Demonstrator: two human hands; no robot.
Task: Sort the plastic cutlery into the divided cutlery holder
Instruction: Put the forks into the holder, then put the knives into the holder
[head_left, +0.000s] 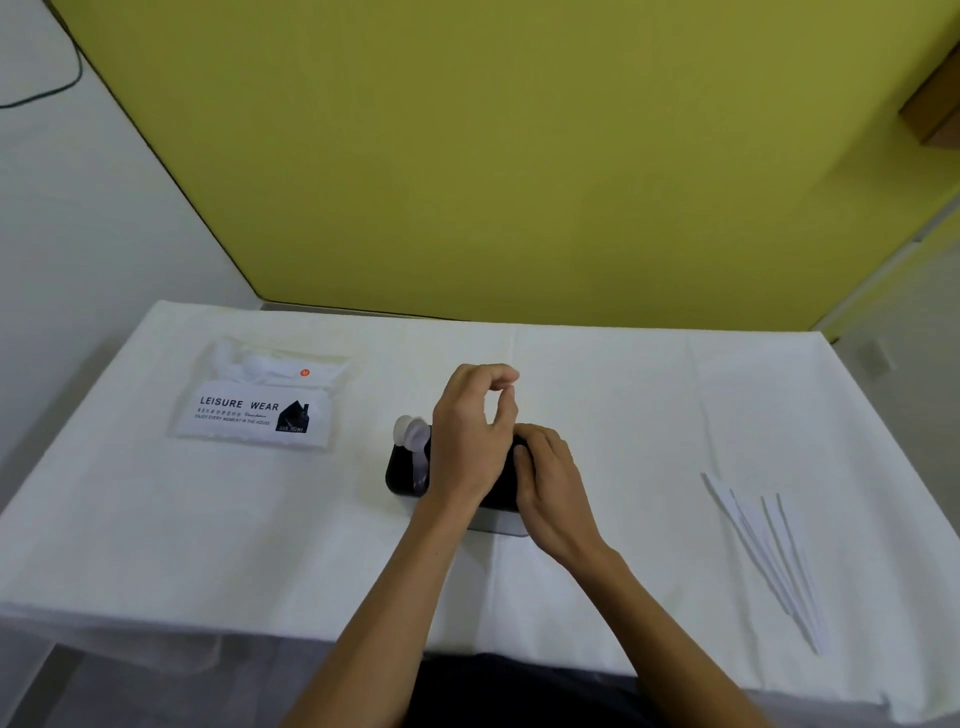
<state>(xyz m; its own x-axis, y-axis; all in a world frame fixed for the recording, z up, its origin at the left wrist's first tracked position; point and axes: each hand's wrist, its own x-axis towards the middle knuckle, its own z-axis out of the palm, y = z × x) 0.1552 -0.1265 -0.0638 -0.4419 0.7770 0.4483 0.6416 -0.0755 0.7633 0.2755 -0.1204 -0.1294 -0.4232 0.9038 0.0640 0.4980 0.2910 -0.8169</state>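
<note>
1. Nearest is the bench (208, 519) under a white cloth; on its right side a fan of long white strips (769, 551) lies flat, well apart from everything else.
2. At the bench's middle stands the black cutlery holder (400, 475), mostly hidden by both hands; its left-end compartment holds clear plastic spoons (413, 436), bowls up and leaning out over the rim; the other compartments are covered.
3. The right hand (550, 478) rests on the holder's right end, fingers bent over its top; it grips the holder there.
4. The left hand (467, 431) hovers above the holder's middle, fingers curled, thumb and forefinger tips nearly meeting; whether anything clear is pinched between them I cannot tell.
5. Farther off to the left a clear bag (254, 400) printed LEISURE WEAR lies flat; it holds something white and too blurred to name.
6. Behind the bench rises a yellow wall (519, 156).
</note>
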